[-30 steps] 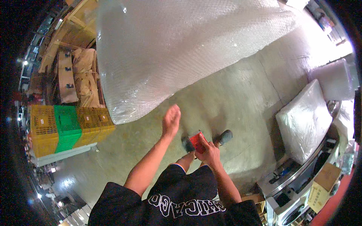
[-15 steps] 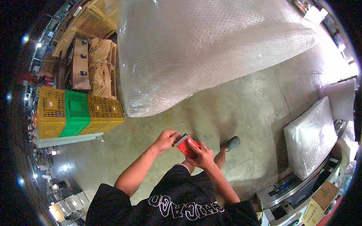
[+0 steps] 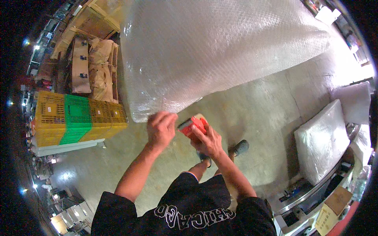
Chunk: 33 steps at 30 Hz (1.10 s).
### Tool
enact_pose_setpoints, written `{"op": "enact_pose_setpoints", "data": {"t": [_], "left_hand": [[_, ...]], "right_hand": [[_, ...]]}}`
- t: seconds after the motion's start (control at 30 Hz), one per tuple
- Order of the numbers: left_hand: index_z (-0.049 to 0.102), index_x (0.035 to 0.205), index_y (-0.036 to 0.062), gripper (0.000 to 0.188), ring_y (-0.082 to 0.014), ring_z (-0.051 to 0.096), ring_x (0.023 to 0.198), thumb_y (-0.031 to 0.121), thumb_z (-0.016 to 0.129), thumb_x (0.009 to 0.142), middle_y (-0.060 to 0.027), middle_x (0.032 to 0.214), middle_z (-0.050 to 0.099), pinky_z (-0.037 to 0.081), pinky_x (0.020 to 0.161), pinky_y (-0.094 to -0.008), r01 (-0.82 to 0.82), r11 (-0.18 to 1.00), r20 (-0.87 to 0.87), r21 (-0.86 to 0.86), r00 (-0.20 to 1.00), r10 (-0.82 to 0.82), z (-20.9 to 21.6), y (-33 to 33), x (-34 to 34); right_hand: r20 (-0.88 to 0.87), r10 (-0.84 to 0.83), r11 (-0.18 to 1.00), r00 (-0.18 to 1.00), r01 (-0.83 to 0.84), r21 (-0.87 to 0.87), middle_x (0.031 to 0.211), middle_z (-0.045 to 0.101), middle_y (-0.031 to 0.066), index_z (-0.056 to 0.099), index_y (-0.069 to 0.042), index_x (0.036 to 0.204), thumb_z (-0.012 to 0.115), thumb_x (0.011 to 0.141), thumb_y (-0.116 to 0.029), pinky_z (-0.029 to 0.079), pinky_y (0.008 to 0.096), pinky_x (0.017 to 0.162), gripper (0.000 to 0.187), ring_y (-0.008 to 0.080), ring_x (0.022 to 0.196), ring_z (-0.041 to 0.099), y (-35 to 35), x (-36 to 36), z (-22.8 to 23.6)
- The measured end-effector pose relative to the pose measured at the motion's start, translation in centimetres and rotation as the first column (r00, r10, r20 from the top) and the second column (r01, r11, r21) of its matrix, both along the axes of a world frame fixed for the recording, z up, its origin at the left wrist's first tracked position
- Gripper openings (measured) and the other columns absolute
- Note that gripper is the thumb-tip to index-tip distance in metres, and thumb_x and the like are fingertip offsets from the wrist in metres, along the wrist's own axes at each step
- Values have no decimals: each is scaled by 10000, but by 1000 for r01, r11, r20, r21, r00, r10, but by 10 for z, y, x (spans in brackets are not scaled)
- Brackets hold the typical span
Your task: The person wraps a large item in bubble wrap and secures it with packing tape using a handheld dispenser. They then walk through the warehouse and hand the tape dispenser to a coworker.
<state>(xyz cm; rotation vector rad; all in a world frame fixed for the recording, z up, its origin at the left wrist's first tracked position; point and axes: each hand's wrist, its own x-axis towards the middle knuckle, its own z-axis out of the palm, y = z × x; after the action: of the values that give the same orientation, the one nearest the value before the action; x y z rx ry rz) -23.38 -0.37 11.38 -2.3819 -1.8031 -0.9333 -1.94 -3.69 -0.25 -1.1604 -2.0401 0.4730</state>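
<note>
The right hand point(image 3: 210, 141) grasps a red tape dispenser point(image 3: 193, 125) just below the bubble-wrapped bundle point(image 3: 220, 51). The left hand point(image 3: 160, 128), fingers curled, touches the dispenser.

Red tool point(image 3: 193, 125): lower part covered by right hand point(image 3: 210, 141); kind cannot be told. Left hand point(image 3: 160, 128): fingertips motion-blurred; whether they touch the tool is unclear. Bubble-wrapped bundle point(image 3: 220, 51): contents hidden, top cut off by upper edge. One shoe point(image 3: 202, 156) mostly behind right wrist. Wrapped slab point(image 3: 321, 141): contents hidden. Crates point(image 3: 76, 120): labels too small.
</note>
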Motion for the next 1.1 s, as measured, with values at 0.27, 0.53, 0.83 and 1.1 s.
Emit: {"op": "enact_pose_setpoints", "data": {"t": [0.27, 0.53, 0.83, 1.1], "left_hand": [[729, 1155, 97, 341, -230, 616, 1021, 92, 803, 822, -54, 1095, 631, 492, 873, -389, -261, 942, 249, 212, 946, 206, -42, 27, -23], [433, 1544, 97, 604, -304, 231, 1551, 227, 446, 955, -76, 1661, 321, 31, 1229, -587, 152, 988, -844, 13, 532, -71, -118, 0, -48], [208, 1623, 61, 687, -235, -15, 1593, 310, 345, 997, -42, 1723, 105, -190, 1204, -564, 146, 953, -935, 264, 280, 217, -183, 40, -35], [169, 1636, 91, 711, -235, -11, 1593, 347, 332, 993, -27, 1726, 94, -205, 1194, -560, 186, 932, -916, 311, 319, 242, -209, 53, -29]], "right_hand": [[105, -25, 1000, 994, 26, -16, 1288, 582, 158, 508, -363, 1462, 880, 605, -242, 600, 454, 778, 942, 340, 988, 687, 59, -28, -12], [266, -68, 987, 962, 104, -122, 1265, 584, 168, 482, -406, 1474, 830, 683, -256, 599, 475, 771, 877, 365, 1007, 675, 64, -21, -41], [411, -51, 939, 910, 184, -291, 1202, 583, 234, 352, -408, 1552, 769, 781, -252, 573, 536, 853, 891, 433, 1023, 663, 52, -11, -12], [599, 8, 890, 801, 267, -369, 1141, 586, 271, 247, -370, 1593, 762, 791, -267, 588, 530, 799, 959, 415, 948, 691, 44, -10, 27]]}}
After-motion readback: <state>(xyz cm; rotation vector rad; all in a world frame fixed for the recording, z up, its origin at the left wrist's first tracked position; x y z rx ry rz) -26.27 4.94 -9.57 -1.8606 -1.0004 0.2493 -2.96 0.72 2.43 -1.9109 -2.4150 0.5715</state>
